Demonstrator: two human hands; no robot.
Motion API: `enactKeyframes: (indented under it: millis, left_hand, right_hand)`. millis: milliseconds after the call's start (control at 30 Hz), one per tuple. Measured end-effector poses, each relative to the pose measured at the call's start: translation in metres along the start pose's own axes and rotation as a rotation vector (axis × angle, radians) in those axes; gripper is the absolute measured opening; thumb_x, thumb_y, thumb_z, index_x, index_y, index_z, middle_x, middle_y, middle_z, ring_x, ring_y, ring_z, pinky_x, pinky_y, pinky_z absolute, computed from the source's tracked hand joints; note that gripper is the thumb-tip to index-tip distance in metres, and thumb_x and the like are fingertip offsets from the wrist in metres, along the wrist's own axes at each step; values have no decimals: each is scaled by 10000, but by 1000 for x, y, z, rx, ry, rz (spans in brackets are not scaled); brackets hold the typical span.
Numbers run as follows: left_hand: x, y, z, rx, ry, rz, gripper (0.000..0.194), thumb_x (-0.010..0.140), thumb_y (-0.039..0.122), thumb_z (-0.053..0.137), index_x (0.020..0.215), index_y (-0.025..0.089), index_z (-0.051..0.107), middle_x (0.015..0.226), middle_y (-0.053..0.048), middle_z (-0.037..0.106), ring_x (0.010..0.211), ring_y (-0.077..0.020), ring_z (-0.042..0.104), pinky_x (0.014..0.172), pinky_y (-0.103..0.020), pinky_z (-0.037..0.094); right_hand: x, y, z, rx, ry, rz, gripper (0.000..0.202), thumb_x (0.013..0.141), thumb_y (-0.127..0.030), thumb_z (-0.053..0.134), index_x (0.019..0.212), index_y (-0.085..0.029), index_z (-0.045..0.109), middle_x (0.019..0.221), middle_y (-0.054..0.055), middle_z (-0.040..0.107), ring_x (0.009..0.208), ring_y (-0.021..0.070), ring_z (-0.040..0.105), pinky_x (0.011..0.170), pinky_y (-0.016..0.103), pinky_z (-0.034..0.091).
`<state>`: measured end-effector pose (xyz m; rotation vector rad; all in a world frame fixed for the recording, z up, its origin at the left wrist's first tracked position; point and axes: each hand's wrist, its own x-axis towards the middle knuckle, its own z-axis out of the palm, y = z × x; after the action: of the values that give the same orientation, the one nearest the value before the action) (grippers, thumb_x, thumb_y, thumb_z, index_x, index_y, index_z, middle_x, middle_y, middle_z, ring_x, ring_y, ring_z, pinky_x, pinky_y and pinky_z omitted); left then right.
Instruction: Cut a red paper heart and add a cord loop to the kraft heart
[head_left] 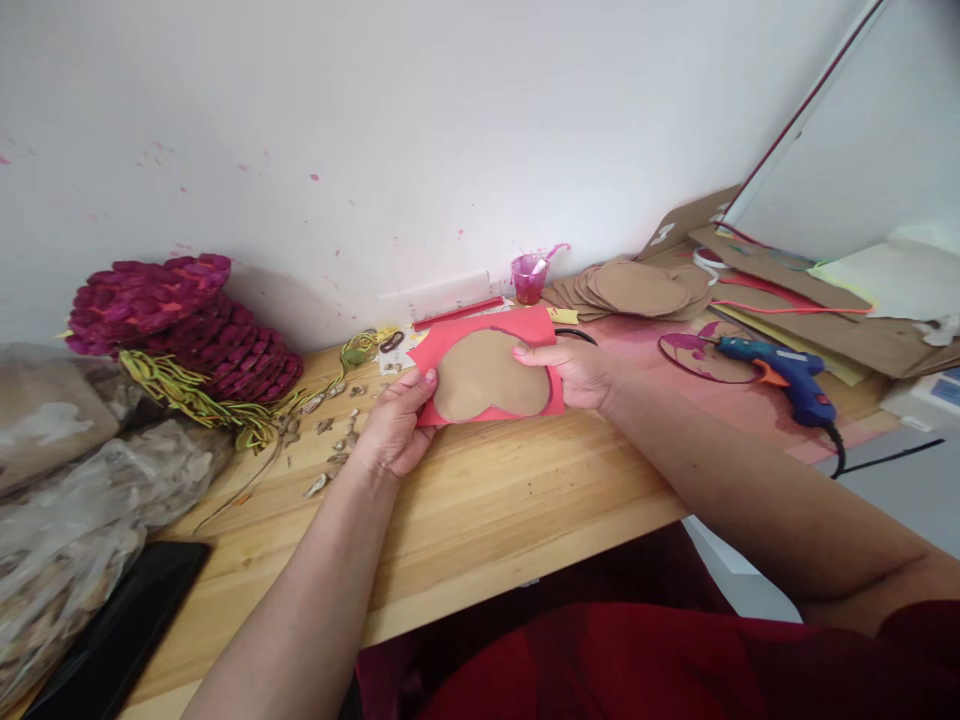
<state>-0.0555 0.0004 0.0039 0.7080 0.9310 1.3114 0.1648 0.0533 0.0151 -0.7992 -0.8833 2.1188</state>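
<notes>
A tan cardboard heart (487,375) lies against a sheet of red paper (525,325), its point away from me and its lobes toward me. My left hand (397,420) grips the left edge of both, thumb on top and fingers underneath. On the right side, my right hand (574,370) pinches the sheet and heart, its thumb lying on the cardboard and its other fingers mostly hidden behind. Both are held up over the wooden table (487,520).
Stacked magenta pieces (187,330) with yellow-green strings and plastic bags (97,520) are at left. Shell-like bits (337,450) lie near my left hand. A pink cup (529,278), cardboard hearts (637,288) and a blue glue gun (795,380) are behind and right.
</notes>
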Motion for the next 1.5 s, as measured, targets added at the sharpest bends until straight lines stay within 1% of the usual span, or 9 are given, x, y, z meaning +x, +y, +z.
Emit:
enactKeyframes:
  millis: [167, 300, 400, 567, 700, 867, 1033, 1267, 1500]
  left_hand:
    - [0, 0, -1, -3, -20, 8, 268, 865, 120, 636, 1125, 129, 704, 1085, -125, 758, 985, -223, 733, 891, -344, 596]
    - [0, 0, -2, -28, -7, -4, 240, 878, 132, 621, 1102, 133, 706, 1071, -123, 760, 991, -231, 730, 874, -364, 605]
    - [0, 1, -1, -27, 13, -21, 206, 884, 177, 632, 1069, 135, 710, 1056, -123, 762, 969, -242, 735, 851, -392, 616]
    - [-2, 1, -1, 7, -54, -28, 289, 863, 175, 664, 1147, 136, 696, 1092, -131, 756, 994, -253, 729, 870, -411, 609]
    - [-2, 0, -2, 19, -70, -22, 299, 868, 196, 667, 1157, 126, 697, 1080, -141, 759, 993, -260, 730, 870, -421, 608]
    - [-2, 0, -2, 33, -52, -42, 292, 870, 225, 677, 1148, 139, 701, 1049, -130, 768, 959, -248, 740, 827, -398, 625]
    - [-2, 0, -2, 65, -24, -72, 287, 859, 245, 701, 1134, 164, 702, 1022, -106, 771, 897, -218, 750, 756, -353, 644]
    - [-3, 1, -1, 82, 1, -111, 211, 884, 288, 672, 1058, 177, 716, 1044, -91, 765, 868, -201, 746, 696, -314, 652]
    - [-3, 2, 1, 83, 17, -107, 190, 881, 272, 675, 1031, 165, 719, 1038, -99, 766, 887, -211, 745, 709, -312, 651]
  right_hand:
    - [0, 1, 1, -32, 50, -11, 333, 892, -100, 583, 1216, -156, 638, 1108, 127, 750, 1087, 272, 694, 1046, 539, 492]
    - [0, 1, 2, -42, 37, -20, 353, 900, -105, 568, 1244, -165, 621, 1119, 121, 748, 1083, 265, 697, 1062, 536, 478]
    - [1, 1, 1, -34, 26, -13, 410, 893, -104, 569, 1295, -183, 587, 1144, 118, 741, 1105, 268, 688, 1064, 547, 470]
    - [1, 1, -1, -37, 34, -4, 450, 894, -124, 580, 1339, -191, 555, 1175, 127, 729, 1110, 273, 686, 1068, 560, 458]
    - [1, 1, -1, -27, 27, -11, 435, 895, -123, 588, 1325, -186, 569, 1160, 129, 732, 1102, 276, 687, 1058, 568, 464]
    - [0, 1, 2, -9, 41, -6, 400, 910, -132, 580, 1307, -178, 586, 1126, 126, 744, 1078, 271, 696, 1046, 553, 479]
    - [0, 0, 4, -4, -2, -19, 376, 927, -154, 565, 1302, -167, 598, 1131, 124, 743, 1081, 264, 693, 1054, 525, 478]
    - [-3, -2, 9, -20, 108, -37, 314, 938, -147, 550, 1242, -146, 631, 1084, 122, 757, 1093, 257, 687, 1071, 505, 466]
    - [-2, -1, 6, -30, 62, -55, 321, 924, -153, 581, 1240, -150, 636, 1105, 126, 752, 1100, 263, 684, 1059, 508, 477]
